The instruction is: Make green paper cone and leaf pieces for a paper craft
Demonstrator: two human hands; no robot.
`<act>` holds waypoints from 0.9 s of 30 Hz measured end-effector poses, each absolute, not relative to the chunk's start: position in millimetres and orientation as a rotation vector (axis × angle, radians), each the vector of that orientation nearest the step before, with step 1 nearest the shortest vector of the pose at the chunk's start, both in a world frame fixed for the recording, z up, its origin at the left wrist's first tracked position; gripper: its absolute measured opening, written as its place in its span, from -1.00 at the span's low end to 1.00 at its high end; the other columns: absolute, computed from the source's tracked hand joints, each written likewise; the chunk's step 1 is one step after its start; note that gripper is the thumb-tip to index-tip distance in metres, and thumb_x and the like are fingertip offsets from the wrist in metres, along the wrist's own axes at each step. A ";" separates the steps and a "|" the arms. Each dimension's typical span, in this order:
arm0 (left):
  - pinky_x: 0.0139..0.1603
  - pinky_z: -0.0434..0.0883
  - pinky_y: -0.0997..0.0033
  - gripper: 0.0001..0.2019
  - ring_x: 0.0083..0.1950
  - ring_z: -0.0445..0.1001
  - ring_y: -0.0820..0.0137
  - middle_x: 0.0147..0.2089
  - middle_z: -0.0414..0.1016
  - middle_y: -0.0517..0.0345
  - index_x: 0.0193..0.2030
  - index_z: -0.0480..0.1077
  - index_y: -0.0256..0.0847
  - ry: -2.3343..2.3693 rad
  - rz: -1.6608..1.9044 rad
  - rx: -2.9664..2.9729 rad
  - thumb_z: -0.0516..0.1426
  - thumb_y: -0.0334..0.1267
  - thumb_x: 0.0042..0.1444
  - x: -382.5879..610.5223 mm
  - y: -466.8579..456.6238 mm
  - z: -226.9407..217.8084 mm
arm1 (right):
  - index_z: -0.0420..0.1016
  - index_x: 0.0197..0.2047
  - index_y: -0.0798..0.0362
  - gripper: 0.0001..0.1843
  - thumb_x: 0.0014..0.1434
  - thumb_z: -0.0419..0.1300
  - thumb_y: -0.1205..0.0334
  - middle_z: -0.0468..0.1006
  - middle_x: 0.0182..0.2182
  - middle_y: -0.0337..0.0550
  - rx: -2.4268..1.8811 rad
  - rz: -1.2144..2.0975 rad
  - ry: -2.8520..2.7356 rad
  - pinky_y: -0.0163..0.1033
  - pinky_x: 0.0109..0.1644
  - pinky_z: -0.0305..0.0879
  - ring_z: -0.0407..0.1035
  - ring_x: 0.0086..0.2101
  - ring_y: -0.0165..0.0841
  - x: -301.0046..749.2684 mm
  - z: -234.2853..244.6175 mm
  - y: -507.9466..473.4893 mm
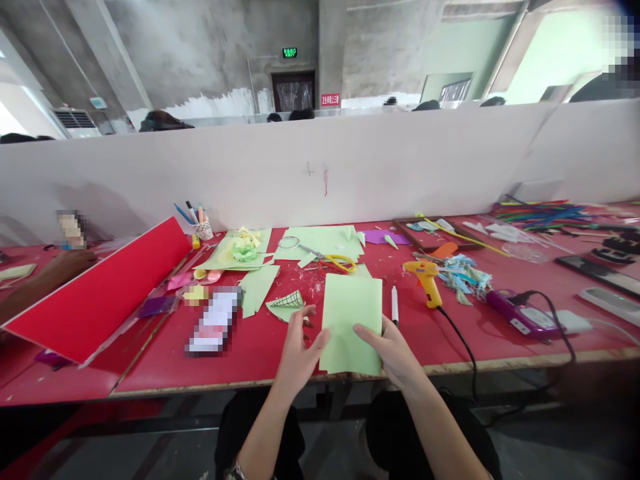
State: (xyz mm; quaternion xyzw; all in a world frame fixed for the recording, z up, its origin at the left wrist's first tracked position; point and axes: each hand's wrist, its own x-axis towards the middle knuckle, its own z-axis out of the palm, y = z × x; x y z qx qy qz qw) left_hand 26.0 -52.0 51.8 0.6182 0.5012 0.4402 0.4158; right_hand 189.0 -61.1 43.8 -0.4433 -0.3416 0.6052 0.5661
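A light green sheet of paper (351,319) lies on the red table (260,350) near its front edge. My left hand (299,351) rests at the sheet's left edge, thumb on the paper, fingers spread. Against the sheet's lower right part sits my right hand (393,350), thumb on top and fingers curled behind it, pinching the paper. A small green paper cone with drawn lines (287,303) lies just left of the sheet, above my left hand.
Yellow-handled scissors (330,260), green paper scraps (320,241), a yellow glue gun (425,279) with a black cord, a white pen (395,303), a purple device (515,313), coloured sticks (545,215), a pen cup (203,229) and a red board (100,290) cover the table. A white partition (320,167) stands behind.
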 end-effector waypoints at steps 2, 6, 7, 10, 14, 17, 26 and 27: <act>-0.26 0.33 0.42 -0.59 -0.24 0.37 0.37 -0.19 0.40 0.01 -0.04 0.24 -0.28 1.137 1.014 1.495 0.02 -0.04 0.05 27.0 -52.5 52.2 | 0.34 -0.10 0.08 -0.46 -0.19 0.32 0.13 0.54 -0.21 -0.06 -1.053 1.420 -0.826 -0.06 -0.18 0.37 0.42 -0.21 -0.15 186.6 42.0 -63.1; -0.42 0.29 0.48 -0.62 -0.42 0.34 0.40 -0.43 0.40 0.11 -0.27 0.34 -0.32 1.134 0.992 1.446 -0.03 0.01 0.08 31.7 -54.7 55.7 | 0.30 -0.04 0.05 -0.42 -0.17 0.31 0.16 0.50 -0.14 -0.07 -1.075 1.429 -0.955 -0.10 -0.16 0.37 0.40 -0.17 -0.17 184.4 40.2 -65.3; -0.44 0.27 0.49 -0.61 -0.43 0.33 0.41 -0.46 0.38 0.13 -0.32 0.34 -0.33 1.175 1.015 1.464 -0.04 0.01 0.08 32.1 -55.0 56.3 | 0.30 -0.05 0.06 -0.43 -0.16 0.31 0.16 0.50 -0.13 -0.07 -1.079 1.430 -1.002 -0.11 -0.14 0.36 0.39 -0.15 -0.18 184.5 40.9 -64.9; -0.50 0.18 0.53 -0.63 -0.49 0.24 0.47 -0.54 0.28 0.21 -0.46 0.31 -0.32 1.288 1.086 1.602 -0.02 -0.01 0.07 30.7 -54.9 56.6 | 0.30 -0.03 0.03 -0.47 -0.11 0.27 0.14 0.46 -0.08 -0.10 -1.030 1.388 -1.090 -0.14 -0.06 0.30 0.35 -0.09 -0.23 185.3 46.0 -61.6; -0.53 0.13 0.56 -0.66 -0.52 0.17 0.51 -0.59 0.18 0.27 -0.53 0.28 -0.30 1.362 1.147 1.675 0.03 -0.03 0.04 27.6 -55.0 55.6 | 0.35 -0.06 0.02 -0.53 -0.05 0.20 0.04 0.47 -0.09 -0.11 -0.987 1.298 -1.035 -0.17 -0.09 0.31 0.36 -0.12 -0.23 183.9 54.6 -55.6; -0.45 0.24 0.54 -0.67 -0.45 0.28 0.45 -0.52 0.30 0.22 -0.41 0.34 -0.31 1.255 1.131 1.532 0.04 -0.02 0.02 27.5 -56.4 56.7 | 0.41 -0.13 0.07 -0.56 -0.06 0.20 0.00 0.53 -0.20 -0.09 -1.030 1.279 -0.982 -0.14 -0.16 0.33 0.40 -0.21 -0.19 180.5 56.8 -53.8; -0.52 0.21 0.57 -0.63 -0.51 0.25 0.49 -0.57 0.28 0.23 -0.47 0.32 -0.31 1.240 1.140 1.455 0.01 0.01 0.04 29.3 -61.0 57.3 | 0.45 -0.22 0.10 -0.59 -0.09 0.22 -0.01 0.57 -0.32 -0.10 -1.085 1.263 -0.930 -0.12 -0.26 0.35 0.44 -0.33 -0.17 178.7 55.6 -57.4; -0.53 0.20 0.57 -0.62 -0.53 0.24 0.50 -0.59 0.27 0.24 -0.50 0.31 -0.31 1.246 1.144 1.448 0.00 0.01 0.04 29.1 -61.0 56.8 | 0.45 -0.23 0.10 -0.59 -0.09 0.22 -0.01 0.57 -0.32 -0.10 -1.090 1.258 -0.933 -0.13 -0.26 0.35 0.44 -0.33 -0.17 179.3 56.1 -57.9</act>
